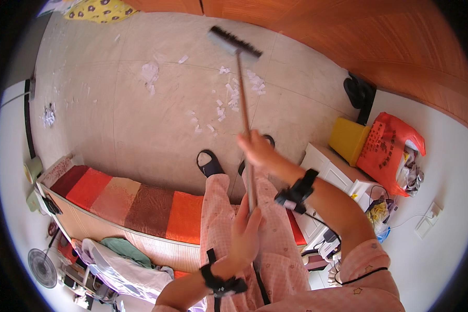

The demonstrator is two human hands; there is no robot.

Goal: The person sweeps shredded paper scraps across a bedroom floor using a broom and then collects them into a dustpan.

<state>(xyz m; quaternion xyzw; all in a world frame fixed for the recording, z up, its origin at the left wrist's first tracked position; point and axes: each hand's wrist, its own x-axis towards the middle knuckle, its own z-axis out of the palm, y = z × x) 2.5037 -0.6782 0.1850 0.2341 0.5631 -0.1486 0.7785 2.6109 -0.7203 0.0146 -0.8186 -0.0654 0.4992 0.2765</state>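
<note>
My right hand (pixel 257 150) grips the brown handle (pixel 242 93) of a broom partway down. Closer to my body, my left hand (pixel 245 234) is wrapped around the handle's top end, over my lap. The broom head (pixel 236 42), pale with dark bristles, lies out on the tiled floor, short of the wooden panelling, and looks slightly blurred. White paper scraps (pixel 232 95) are scattered beside the handle, between the head and my feet. Another clump of scraps (pixel 150 74) lies to the left, and a small heap (pixel 48 115) sits near the left wall.
Behind my legs runs a bench-like edge with a striped red-and-brown cover (pixel 148 202). At right stand a yellow bin (pixel 345 138), a filled red plastic bag (pixel 386 152) and white drawers (pixel 327 171). Black shoes (pixel 353 91) rest by the wooden panelling (pixel 335 35). Yellow patterned fabric (pixel 101 9) lies top left.
</note>
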